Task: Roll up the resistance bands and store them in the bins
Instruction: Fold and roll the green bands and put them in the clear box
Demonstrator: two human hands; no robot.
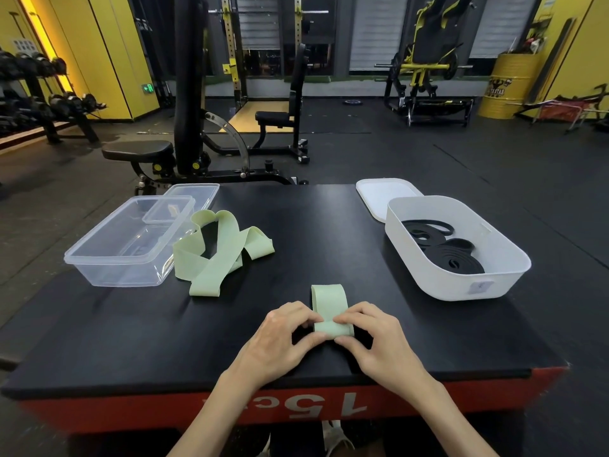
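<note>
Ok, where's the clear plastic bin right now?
In the head view, the clear plastic bin sits on the left side of the black platform, with its clear lid behind it and the loose green resistance bands beside its right wall.

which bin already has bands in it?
The white bin on the right: coiled black bands lie inside it. The clear bin on the left shows no band in it.
</note>
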